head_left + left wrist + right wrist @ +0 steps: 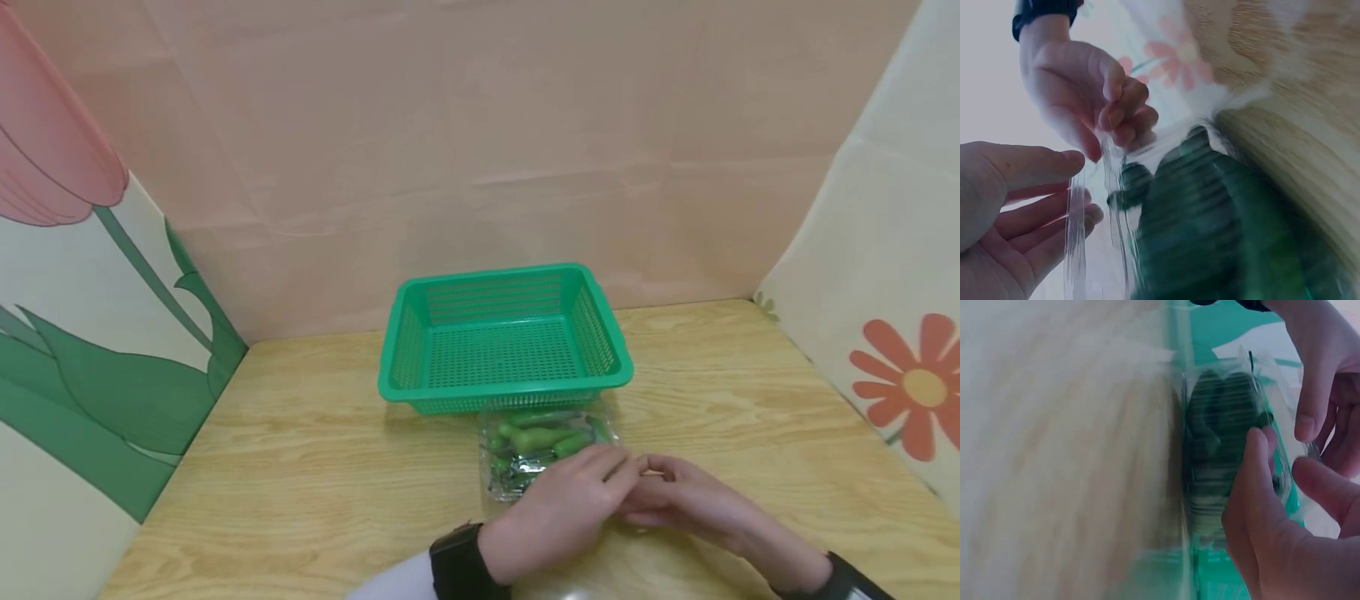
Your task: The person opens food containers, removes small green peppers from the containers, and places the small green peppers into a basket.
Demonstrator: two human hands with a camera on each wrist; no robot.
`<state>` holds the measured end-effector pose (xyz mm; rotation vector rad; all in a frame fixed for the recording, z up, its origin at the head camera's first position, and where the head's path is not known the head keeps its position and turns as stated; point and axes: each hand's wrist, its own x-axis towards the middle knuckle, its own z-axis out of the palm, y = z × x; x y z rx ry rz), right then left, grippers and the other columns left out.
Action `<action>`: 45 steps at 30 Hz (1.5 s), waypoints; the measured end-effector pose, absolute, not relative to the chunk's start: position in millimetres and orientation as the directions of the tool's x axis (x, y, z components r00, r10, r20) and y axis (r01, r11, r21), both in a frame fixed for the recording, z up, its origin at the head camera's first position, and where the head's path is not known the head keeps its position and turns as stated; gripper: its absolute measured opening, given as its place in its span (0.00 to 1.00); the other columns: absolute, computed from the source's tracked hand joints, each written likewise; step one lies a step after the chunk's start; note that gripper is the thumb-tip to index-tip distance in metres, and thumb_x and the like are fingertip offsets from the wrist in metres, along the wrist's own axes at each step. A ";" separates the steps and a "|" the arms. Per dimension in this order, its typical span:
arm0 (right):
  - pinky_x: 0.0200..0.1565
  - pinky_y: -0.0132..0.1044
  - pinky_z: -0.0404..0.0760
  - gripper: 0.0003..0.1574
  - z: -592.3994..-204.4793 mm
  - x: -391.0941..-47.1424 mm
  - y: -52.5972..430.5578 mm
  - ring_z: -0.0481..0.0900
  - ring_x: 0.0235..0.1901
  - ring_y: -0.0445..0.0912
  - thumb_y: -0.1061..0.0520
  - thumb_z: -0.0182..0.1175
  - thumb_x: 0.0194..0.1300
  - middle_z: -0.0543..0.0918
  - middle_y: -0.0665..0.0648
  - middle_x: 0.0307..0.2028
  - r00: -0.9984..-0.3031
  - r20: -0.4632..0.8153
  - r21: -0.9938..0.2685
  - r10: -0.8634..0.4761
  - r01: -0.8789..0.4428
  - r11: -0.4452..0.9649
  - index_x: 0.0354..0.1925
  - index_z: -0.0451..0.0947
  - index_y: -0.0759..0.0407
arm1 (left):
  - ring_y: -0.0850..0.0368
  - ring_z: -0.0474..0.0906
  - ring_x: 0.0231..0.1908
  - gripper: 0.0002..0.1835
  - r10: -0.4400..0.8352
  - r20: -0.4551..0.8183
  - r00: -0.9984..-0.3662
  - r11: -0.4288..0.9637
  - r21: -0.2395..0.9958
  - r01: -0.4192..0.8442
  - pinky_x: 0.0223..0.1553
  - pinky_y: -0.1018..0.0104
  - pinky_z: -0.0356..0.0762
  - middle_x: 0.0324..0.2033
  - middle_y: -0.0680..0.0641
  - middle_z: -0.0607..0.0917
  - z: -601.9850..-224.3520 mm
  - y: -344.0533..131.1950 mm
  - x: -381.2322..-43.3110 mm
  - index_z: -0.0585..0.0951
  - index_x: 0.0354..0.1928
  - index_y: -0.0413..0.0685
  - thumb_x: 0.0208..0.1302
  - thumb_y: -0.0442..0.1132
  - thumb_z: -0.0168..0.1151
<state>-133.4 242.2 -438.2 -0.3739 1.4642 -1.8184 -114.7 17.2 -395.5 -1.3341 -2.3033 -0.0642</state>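
Observation:
A clear plastic box point(504, 497) of green peppers point(538, 439) lies on the table, just in front of a green basket. My left hand point(566, 504) reaches across its near right part, back of the hand up. In the left wrist view, the left thumb and fingers pinch a clear plastic edge point(1075, 244) of the box. My right hand point(686, 502) meets it at the box's right side; its thumb and bent fingers point(1124, 119) pinch the plastic rim. The peppers are blurred in both wrist views, and the head view hides the fingertips' contact.
The green slotted basket point(502, 392) stands behind the box, with nothing inside it. Wooden tabletop point(300, 467) spreads to both sides. A plain pinkish cloth point(525, 150) hangs behind, and flower-printed panels point(840, 275) flank the table.

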 end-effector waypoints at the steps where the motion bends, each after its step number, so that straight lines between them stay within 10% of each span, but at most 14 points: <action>1: 0.54 0.39 0.81 0.10 -438.6 -132.4 240.7 0.81 0.50 0.49 0.62 0.45 0.73 0.82 0.60 0.48 -0.681 -0.226 -0.930 -0.696 0.364 -0.054 0.49 0.66 0.63 | 0.61 0.74 0.54 0.18 0.804 0.426 -0.415 0.529 -0.196 0.825 0.61 0.76 0.71 0.51 0.52 0.80 -394.8 14.5 -114.3 0.76 0.58 0.47 0.67 0.35 0.54; 24: 0.48 0.40 0.85 0.04 -436.5 -133.1 245.2 0.83 0.37 0.43 0.61 0.46 0.71 0.82 0.52 0.38 -0.766 -0.272 -0.933 -0.582 0.358 -0.035 0.42 0.68 0.57 | 0.55 0.80 0.52 0.16 0.822 0.424 -0.380 0.540 -0.367 0.757 0.58 0.68 0.76 0.52 0.45 0.82 -388.1 -39.9 -108.4 0.80 0.52 0.46 0.62 0.36 0.59; 45: 0.42 0.31 0.84 0.12 -433.4 -144.9 282.5 0.78 0.31 0.35 0.64 0.44 0.69 0.80 0.48 0.32 -0.702 -0.281 -0.926 -0.654 0.377 -0.006 0.35 0.72 0.53 | 0.60 0.81 0.49 0.16 0.887 0.356 -0.295 0.442 -0.466 0.767 0.55 0.70 0.79 0.48 0.49 0.85 -361.9 -25.9 -102.3 0.80 0.54 0.45 0.68 0.35 0.51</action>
